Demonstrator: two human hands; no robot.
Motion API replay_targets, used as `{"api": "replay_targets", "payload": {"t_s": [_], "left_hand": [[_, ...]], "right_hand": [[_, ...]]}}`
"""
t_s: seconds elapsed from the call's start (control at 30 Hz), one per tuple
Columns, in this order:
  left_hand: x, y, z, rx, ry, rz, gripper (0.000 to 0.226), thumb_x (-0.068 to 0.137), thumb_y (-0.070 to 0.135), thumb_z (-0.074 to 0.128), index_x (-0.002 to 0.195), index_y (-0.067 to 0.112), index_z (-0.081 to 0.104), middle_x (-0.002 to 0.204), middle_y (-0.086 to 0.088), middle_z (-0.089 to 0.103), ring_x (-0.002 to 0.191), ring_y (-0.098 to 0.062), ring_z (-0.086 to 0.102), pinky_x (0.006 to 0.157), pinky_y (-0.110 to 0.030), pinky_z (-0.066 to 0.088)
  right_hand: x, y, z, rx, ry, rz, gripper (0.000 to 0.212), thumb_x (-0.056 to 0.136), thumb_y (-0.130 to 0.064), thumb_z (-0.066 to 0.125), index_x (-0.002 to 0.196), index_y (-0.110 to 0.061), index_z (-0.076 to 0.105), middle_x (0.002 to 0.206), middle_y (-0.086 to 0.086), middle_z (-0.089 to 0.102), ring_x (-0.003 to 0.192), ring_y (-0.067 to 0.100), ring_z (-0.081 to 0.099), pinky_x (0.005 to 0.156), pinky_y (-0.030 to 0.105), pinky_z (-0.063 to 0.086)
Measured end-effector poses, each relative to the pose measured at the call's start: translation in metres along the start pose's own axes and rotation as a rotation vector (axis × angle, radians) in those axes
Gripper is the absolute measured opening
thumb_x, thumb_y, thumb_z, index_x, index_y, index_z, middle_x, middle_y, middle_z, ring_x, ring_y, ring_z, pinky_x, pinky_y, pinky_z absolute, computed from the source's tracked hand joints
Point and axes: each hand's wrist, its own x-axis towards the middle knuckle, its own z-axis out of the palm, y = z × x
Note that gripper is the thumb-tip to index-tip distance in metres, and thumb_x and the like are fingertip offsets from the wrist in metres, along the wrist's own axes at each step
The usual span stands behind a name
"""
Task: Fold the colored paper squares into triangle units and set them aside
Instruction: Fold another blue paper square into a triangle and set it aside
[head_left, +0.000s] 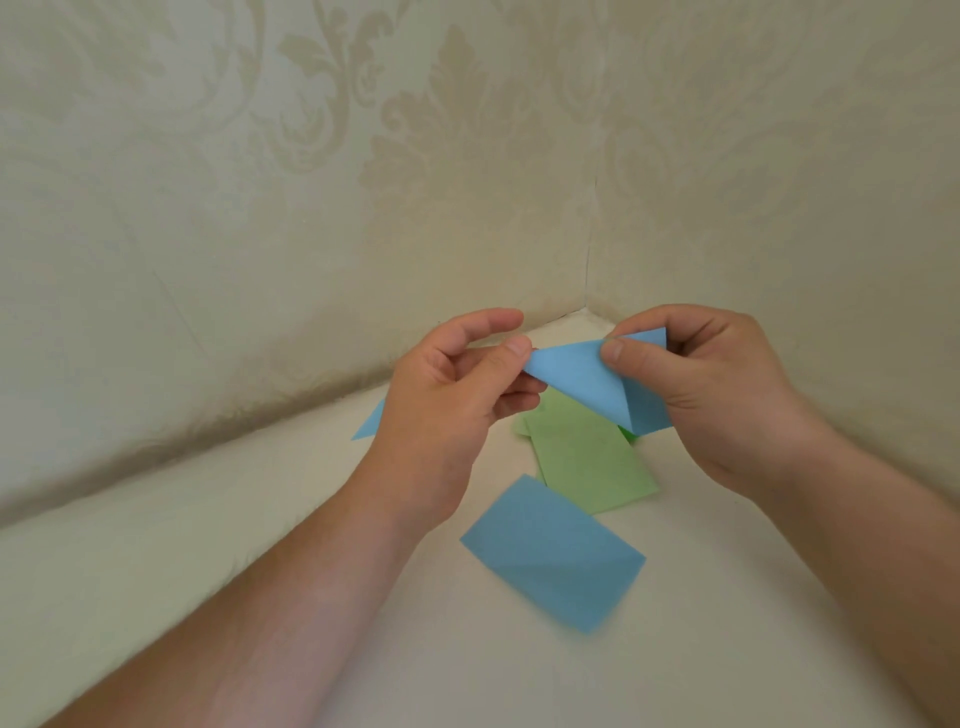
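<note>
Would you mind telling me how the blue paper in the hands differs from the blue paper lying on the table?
The held blue paper is lifted, pinched by the left hand and right hand, and bent over mid-fold. The blue paper on the table lies flat, untouched, showing one diagonal crease. Both share the same light blue.

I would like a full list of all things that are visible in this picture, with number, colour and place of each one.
held paper: 1, blue, partly folded, in the air between both hands, above the green sheets
flat blue sheet: 1, blue, lying on the table, nearest to the camera
green sheets: at least 2, overlapping, light green, on the table below the held paper; exact count hidden
blue piece: 1, blue, on the table behind the left hand, only a corner shows
table: 1, cream white, set in a wall corner
walls: 2, beige with floral pattern, behind the table
left hand: 1, grip pinches the paper's left tip
right hand: 1, grip pinches the paper's right side
</note>
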Motion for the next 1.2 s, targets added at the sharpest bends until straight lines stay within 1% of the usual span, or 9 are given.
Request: {"api": "replay_targets", "payload": {"t_s": [0.23,0.37,0.47,0.57,0.7,0.83,0.93,1.1,1.2], "left_hand": [[-0.001,-0.005,0.0,0.069,-0.067,-0.036,0.036,0.091,0.005,0.074,0.123,0.02,0.066,0.075,-0.006,0.07,0.079,-0.018,0.071,0.083,-0.035,0.06],[-0.003,-0.006,0.003,0.015,-0.114,-0.123,0.023,0.085,0.018,0.078,0.108,0.017,0.074,0.086,-0.007,0.075,0.078,-0.017,0.07,0.078,-0.031,0.058],[-0.004,-0.009,0.004,0.014,-0.171,-0.149,0.009,0.091,0.024,0.075,0.097,0.02,0.08,0.097,-0.006,0.075,0.086,-0.018,0.067,0.08,-0.03,0.057],[-0.004,-0.012,0.004,0.038,-0.139,-0.12,0.008,0.094,0.019,0.073,0.096,0.017,0.08,0.097,-0.006,0.077,0.084,-0.015,0.067,0.082,-0.031,0.055],[-0.002,-0.013,0.003,0.089,-0.097,-0.084,0.019,0.082,0.029,0.078,0.096,0.017,0.081,0.099,-0.011,0.077,0.083,-0.018,0.065,0.09,-0.039,0.055],[-0.002,-0.013,0.005,0.103,-0.075,-0.087,0.007,0.079,0.029,0.08,0.078,0.022,0.08,0.08,-0.002,0.073,0.076,-0.015,0.061,0.085,-0.038,0.053],[-0.001,-0.012,0.003,0.141,-0.071,-0.097,0.017,0.075,0.032,0.089,0.068,0.021,0.077,0.07,0.002,0.067,0.071,-0.014,0.059,0.086,-0.038,0.051],[0.0,-0.014,0.002,0.127,-0.081,-0.107,0.016,0.084,0.023,0.083,0.07,0.021,0.078,0.072,0.001,0.067,0.071,-0.014,0.059,0.084,-0.036,0.051],[0.0,-0.016,0.001,0.142,-0.102,-0.135,0.01,0.084,0.026,0.082,0.081,0.016,0.08,0.077,-0.001,0.069,0.074,-0.014,0.06,0.084,-0.035,0.051]], "right_hand": [[0.0,0.001,0.003,0.07,-0.018,0.032,0.032,0.09,-0.007,0.072,0.064,-0.026,0.076,0.07,-0.005,0.068,0.068,0.013,0.062,0.062,0.03,0.046],[-0.002,0.003,0.007,0.144,-0.052,0.043,0.022,0.088,-0.012,0.074,0.069,-0.023,0.077,0.076,0.003,0.071,0.073,0.019,0.065,0.063,0.033,0.048],[-0.005,0.003,0.012,0.243,-0.099,0.089,0.003,0.074,-0.024,0.077,0.071,-0.023,0.078,0.08,0.004,0.073,0.078,0.021,0.069,0.067,0.035,0.053],[-0.006,0.004,0.015,0.279,-0.095,0.114,0.008,0.077,-0.02,0.077,0.07,-0.023,0.078,0.079,0.004,0.072,0.078,0.02,0.069,0.071,0.038,0.054],[-0.005,0.007,0.017,0.315,-0.066,0.153,0.021,0.086,-0.011,0.073,0.069,-0.023,0.076,0.079,0.003,0.071,0.077,0.021,0.068,0.07,0.037,0.053],[-0.003,0.007,0.014,0.387,-0.069,0.195,0.012,0.082,-0.016,0.075,0.071,-0.021,0.076,0.08,0.005,0.071,0.074,0.021,0.068,0.065,0.034,0.052],[-0.002,0.008,0.012,0.406,-0.054,0.222,0.002,0.075,-0.02,0.077,0.074,-0.02,0.076,0.085,0.007,0.072,0.08,0.024,0.068,0.077,0.042,0.052],[-0.001,0.011,0.014,0.421,-0.061,0.235,0.006,0.07,-0.023,0.076,0.073,-0.019,0.074,0.084,0.008,0.071,0.078,0.023,0.068,0.071,0.039,0.053],[0.0,0.01,0.013,0.446,-0.058,0.243,0.003,0.077,-0.017,0.074,0.075,-0.016,0.072,0.083,0.011,0.071,0.074,0.024,0.068,0.066,0.036,0.054]]}}
